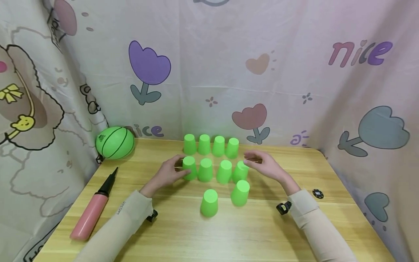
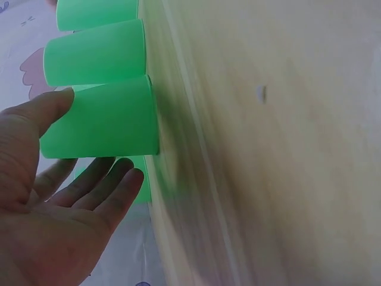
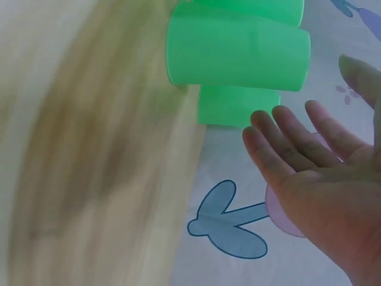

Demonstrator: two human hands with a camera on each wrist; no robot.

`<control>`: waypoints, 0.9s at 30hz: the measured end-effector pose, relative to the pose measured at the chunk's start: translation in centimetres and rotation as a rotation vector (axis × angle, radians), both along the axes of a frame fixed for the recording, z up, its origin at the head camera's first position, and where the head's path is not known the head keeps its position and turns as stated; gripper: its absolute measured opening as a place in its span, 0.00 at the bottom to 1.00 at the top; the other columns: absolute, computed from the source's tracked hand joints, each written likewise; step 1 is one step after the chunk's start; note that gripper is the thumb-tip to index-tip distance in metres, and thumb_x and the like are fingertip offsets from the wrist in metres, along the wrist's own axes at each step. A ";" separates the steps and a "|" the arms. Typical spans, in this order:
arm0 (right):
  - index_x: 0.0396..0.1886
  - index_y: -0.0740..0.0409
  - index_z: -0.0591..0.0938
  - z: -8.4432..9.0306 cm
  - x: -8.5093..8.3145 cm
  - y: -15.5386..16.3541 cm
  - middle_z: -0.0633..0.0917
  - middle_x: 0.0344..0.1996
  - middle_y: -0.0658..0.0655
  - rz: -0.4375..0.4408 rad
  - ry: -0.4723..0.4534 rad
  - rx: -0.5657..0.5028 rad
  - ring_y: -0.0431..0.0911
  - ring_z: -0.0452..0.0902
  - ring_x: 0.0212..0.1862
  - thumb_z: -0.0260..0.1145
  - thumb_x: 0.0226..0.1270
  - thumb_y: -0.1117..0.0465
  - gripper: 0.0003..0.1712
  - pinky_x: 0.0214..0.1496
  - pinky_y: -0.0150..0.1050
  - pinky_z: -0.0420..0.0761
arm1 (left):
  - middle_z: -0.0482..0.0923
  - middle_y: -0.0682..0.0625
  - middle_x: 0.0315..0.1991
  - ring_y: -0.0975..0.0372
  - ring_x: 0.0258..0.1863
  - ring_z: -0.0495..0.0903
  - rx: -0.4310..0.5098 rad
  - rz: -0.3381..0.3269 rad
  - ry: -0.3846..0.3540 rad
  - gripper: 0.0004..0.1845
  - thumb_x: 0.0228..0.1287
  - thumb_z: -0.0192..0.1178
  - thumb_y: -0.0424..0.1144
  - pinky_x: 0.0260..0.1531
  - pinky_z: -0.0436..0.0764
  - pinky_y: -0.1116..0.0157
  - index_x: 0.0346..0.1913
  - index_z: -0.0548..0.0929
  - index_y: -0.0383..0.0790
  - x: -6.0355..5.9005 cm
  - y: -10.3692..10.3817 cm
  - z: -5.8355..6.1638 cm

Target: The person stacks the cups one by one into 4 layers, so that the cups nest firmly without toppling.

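Observation:
Several upside-down green plastic cups stand on the wooden table [image 1: 262, 225]: a back row, a middle row and two in front. Around the leftmost middle-row cup [image 1: 189, 168] is my left hand [image 1: 168, 171]; its thumb overlaps the cup's near side. In the left wrist view that hand's loose fingers [image 2: 98, 185] lie spread beside the cup [image 2: 101, 119]. Beside the rightmost middle-row cup [image 1: 241, 172] is my right hand [image 1: 266, 165], its fingertips right at the cup's top. The right wrist view shows its palm and relaxed fingers apart from the nearest cup [image 3: 238, 50].
Two cups stand nearer me, one left [image 1: 209, 203] and one right [image 1: 240, 193]. A green ball [image 1: 115, 143] sits at the back left corner. A pink hand pump [image 1: 91, 214] lies on the left, a black chip [image 1: 318, 193] on the right. A printed curtain [image 1: 209, 65] hangs behind.

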State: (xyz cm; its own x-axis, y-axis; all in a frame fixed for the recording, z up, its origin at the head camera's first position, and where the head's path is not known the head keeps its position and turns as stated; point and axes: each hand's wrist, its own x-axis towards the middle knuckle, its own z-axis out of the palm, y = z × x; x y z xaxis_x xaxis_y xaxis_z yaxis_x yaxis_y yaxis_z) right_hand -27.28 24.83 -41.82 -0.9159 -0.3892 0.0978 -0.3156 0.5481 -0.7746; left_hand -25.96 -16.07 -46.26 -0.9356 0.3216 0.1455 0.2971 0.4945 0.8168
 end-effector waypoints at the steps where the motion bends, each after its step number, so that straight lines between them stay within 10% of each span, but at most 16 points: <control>1: 0.72 0.64 0.76 -0.1 0.2 0.1 0.83 0.66 0.66 0.006 -0.008 -0.017 0.59 0.81 0.66 0.68 0.77 0.51 0.32 0.71 0.57 0.80 | 0.81 0.35 0.63 0.41 0.62 0.82 0.000 0.013 0.005 0.31 0.69 0.71 0.39 0.63 0.85 0.47 0.71 0.73 0.34 -0.1 0.0 0.0; 10: 0.76 0.66 0.70 -1.6 1.2 0.9 0.79 0.68 0.71 0.057 -0.067 -0.106 0.64 0.79 0.67 0.70 0.73 0.61 0.36 0.66 0.41 0.84 | 0.79 0.30 0.64 0.39 0.62 0.82 0.054 0.113 0.054 0.34 0.71 0.70 0.39 0.63 0.85 0.47 0.72 0.69 0.30 -1.2 -0.5 1.3; 27: 0.74 0.66 0.72 -3.3 1.2 0.2 0.85 0.59 0.67 0.099 -0.085 -0.100 0.59 0.83 0.61 0.75 0.68 0.64 0.38 0.67 0.53 0.84 | 0.76 0.33 0.66 0.41 0.66 0.78 0.122 0.133 0.127 0.34 0.74 0.67 0.40 0.67 0.82 0.46 0.75 0.67 0.34 -5.3 1.2 5.3</control>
